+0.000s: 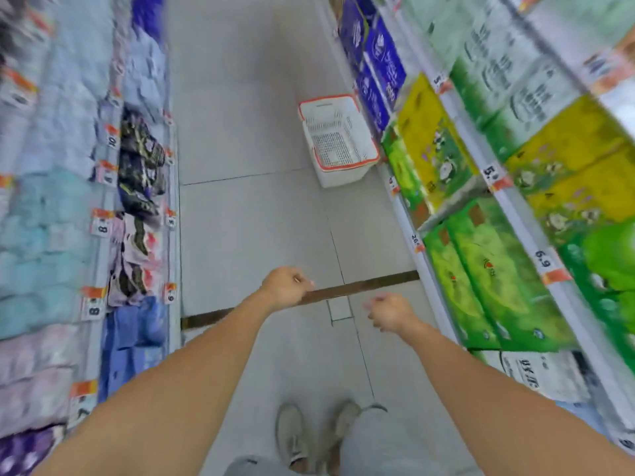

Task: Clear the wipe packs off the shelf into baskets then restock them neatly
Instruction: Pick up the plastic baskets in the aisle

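Two empty hands: my left hand (287,286) and right hand (390,312) hang with fingers loosely curled. The basket (338,139) sits upper centre, well apart from the packs (481,269) at right; carried packs may drop.

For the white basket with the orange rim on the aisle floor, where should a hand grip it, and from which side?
Probably the orange rim of the white basket, at its near short end, reached from above. It sits upright and looks empty, and no raised handle shows. The shelving on the right crowds its far long side, so the aisle side is freer. Both the left hand and right hand hold nothing.
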